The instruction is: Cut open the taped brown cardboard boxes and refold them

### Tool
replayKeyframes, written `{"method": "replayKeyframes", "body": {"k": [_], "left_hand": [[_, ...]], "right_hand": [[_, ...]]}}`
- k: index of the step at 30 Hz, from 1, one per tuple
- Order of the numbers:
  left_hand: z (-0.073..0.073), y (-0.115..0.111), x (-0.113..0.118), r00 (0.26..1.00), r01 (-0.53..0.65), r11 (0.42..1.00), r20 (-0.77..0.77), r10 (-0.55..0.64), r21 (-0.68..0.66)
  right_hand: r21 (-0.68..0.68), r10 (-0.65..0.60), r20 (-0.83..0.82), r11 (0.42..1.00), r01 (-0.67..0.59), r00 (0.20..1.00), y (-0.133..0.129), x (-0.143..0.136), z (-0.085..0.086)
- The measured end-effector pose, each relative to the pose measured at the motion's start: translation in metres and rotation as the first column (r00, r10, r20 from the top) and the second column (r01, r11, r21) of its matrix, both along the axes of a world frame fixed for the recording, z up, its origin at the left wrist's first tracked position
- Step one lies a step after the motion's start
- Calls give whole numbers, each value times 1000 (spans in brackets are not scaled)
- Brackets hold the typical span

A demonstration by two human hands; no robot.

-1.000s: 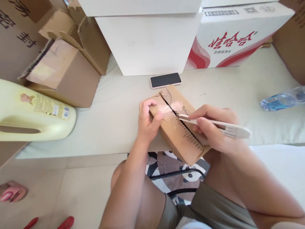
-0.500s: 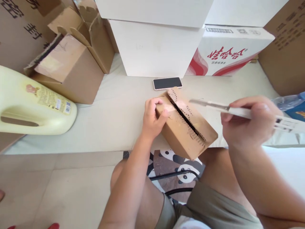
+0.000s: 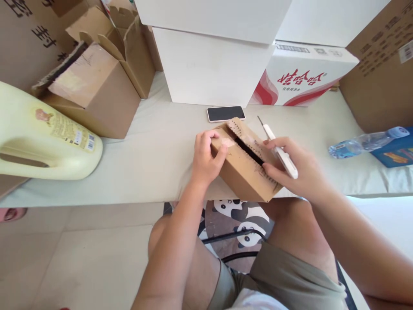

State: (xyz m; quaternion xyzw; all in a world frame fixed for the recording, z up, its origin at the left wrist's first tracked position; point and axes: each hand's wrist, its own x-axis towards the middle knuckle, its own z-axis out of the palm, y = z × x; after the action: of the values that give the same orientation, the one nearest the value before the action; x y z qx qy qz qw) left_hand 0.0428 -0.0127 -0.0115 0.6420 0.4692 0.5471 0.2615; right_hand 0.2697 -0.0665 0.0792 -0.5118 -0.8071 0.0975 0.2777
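Note:
A small brown cardboard box (image 3: 237,172) with a ragged, torn slit along its top lies tilted near the table's front edge. My left hand (image 3: 208,161) grips its left end, thumb on top and fingers over the far side. At the right end, my right hand (image 3: 297,168) has its thumb at the slit and its fingers by the raised flap (image 3: 243,131). A white utility knife (image 3: 284,161) is tucked in that hand, its thin blade pointing away from me. The inside of the box is dark and cannot be made out.
Behind the box lies a phone (image 3: 226,113), in front of white cartons (image 3: 213,64). A pale yellow jug (image 3: 64,146) and open cardboard boxes (image 3: 106,99) stand left. A water bottle (image 3: 361,144) and a blue packet (image 3: 393,150) lie right.
My right hand has come left and down onto the box, and the knife has turned to point away from me. The slit gapes wider. My left hand keeps its grip.

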Motion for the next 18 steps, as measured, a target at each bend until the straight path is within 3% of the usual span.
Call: {"method": "replayKeyframes", "body": {"k": [3, 5, 9, 11, 15, 18], "left_hand": [[1, 0, 2, 1000, -23, 1000, 4, 24, -17], [1, 1, 3, 999, -29, 999, 13, 29, -26], [0, 2, -1, 996, -37, 997, 80, 42, -65], [2, 4, -7, 984, -47, 991, 164, 67, -122], [8, 9, -19, 894, -79, 963, 408, 182, -257], [10, 15, -28, 759, -69, 943, 596, 262, -327]], "right_hand": [[64, -218, -80, 973, 223, 973, -5, 4, 7], [107, -365, -197, 915, 390, 910, -4, 9, 10], [172, -486, -416, 788, 591, 769, 6, 36, -3], [162, -546, -315, 775, 611, 776, 12, 58, -25], [-54, -517, 103, 850, 524, 850, 16, 91, -84], [-210, -495, 292, 802, 560, 818, 13, 95, -113]]}}
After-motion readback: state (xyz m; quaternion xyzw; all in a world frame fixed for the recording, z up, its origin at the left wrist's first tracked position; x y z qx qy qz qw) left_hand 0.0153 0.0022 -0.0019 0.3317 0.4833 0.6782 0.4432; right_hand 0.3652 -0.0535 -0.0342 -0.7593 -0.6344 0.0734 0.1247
